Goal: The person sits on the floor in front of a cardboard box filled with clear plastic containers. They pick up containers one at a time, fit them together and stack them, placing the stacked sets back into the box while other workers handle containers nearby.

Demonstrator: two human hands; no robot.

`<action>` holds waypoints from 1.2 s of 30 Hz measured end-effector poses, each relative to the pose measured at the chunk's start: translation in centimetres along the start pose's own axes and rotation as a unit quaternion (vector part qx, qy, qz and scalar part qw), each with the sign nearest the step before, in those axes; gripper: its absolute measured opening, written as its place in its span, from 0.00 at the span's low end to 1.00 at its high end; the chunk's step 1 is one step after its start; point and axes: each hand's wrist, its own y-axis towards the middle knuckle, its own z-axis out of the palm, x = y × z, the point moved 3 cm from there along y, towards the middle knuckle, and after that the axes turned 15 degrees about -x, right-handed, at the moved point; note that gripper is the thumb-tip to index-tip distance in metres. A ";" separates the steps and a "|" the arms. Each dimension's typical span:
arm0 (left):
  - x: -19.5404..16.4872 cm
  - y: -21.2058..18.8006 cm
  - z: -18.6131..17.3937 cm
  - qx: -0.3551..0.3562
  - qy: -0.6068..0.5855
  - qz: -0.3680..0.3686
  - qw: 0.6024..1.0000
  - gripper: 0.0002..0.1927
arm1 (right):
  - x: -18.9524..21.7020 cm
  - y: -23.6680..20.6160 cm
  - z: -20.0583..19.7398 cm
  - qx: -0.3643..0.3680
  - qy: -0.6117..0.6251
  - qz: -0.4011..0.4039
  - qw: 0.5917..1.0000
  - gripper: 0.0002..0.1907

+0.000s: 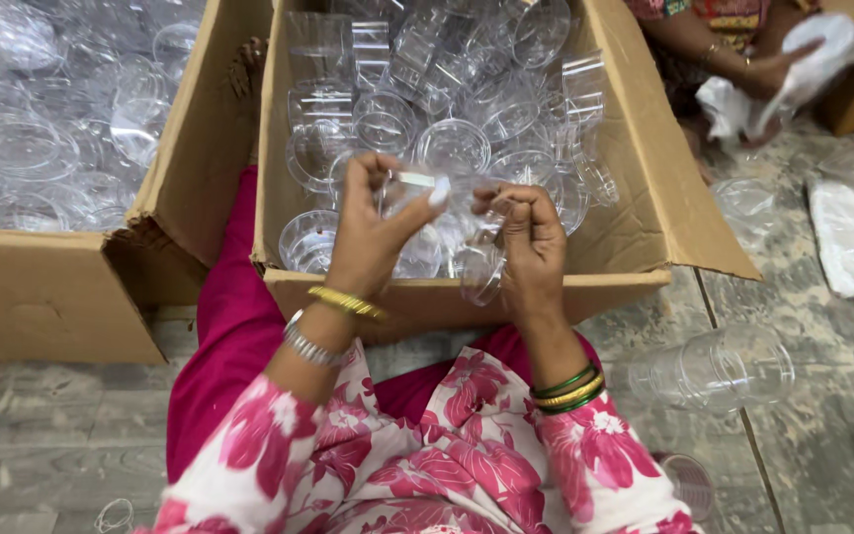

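My left hand (373,232) is raised over an open cardboard box (635,213) and pinches a small clear plastic piece (409,184) between thumb and fingers. My right hand (531,247) is beside it, fingers curled around a clear plastic cup (482,269) that hangs down over the box's near wall. The two hands are close together but apart. The box is filled with several clear plastic cups and lids (452,146). Bangles circle both wrists.
A second cardboard box (46,292) of clear plastic pieces stands at the left. A stack of clear cups (714,368) lies on the stone floor at the right. Another person's hand (778,69) holds white plastic at the top right. More cups and bags lie at the right edge.
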 end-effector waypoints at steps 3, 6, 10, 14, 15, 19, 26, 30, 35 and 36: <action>-2.3 -2.7 -1.1 0.067 -0.154 -0.155 0.973 0.32 | -0.4 -1.3 1.0 -0.026 0.068 0.042 0.996 0.13; -4.0 -5.1 -2.6 0.048 -0.136 -0.182 0.973 0.36 | -0.3 -2.2 1.4 -0.044 0.087 0.051 0.994 0.12; -4.9 -7.9 -5.3 -0.025 -0.150 -0.184 0.971 0.33 | 1.2 -0.8 0.1 -0.125 -0.048 0.008 0.991 0.12; -4.6 -10.5 -6.8 0.018 -0.203 -0.235 0.950 0.29 | 4.7 -1.8 0.2 -0.085 -0.350 -0.343 0.868 0.07; -4.2 -11.2 -6.7 0.028 -0.224 -0.263 0.938 0.30 | 5.1 -2.8 0.1 -0.103 -0.329 -0.301 0.889 0.05; -3.1 -14.5 -6.2 0.071 -0.322 -0.315 0.890 0.30 | 6.6 -10.2 1.4 -0.010 -0.269 -0.207 0.941 0.08; -3.1 -16.7 -6.7 -0.025 -0.271 -0.298 0.915 0.29 | 10.3 -17.2 2.2 0.195 -0.255 -0.100 0.942 0.24; -3.1 -18.2 -5.9 0.018 -0.249 -0.315 0.915 0.29 | 10.4 -17.1 1.4 0.185 -0.263 0.005 0.947 0.27; -3.3 -18.9 -5.7 0.061 -0.229 -0.323 0.916 0.33 | 10.3 -17.1 0.7 0.094 -0.076 0.236 0.964 0.49; -3.4 -19.0 -5.7 0.080 -0.213 -0.314 0.922 0.34 | 10.6 -17.1 0.8 0.094 -0.071 0.232 0.966 0.53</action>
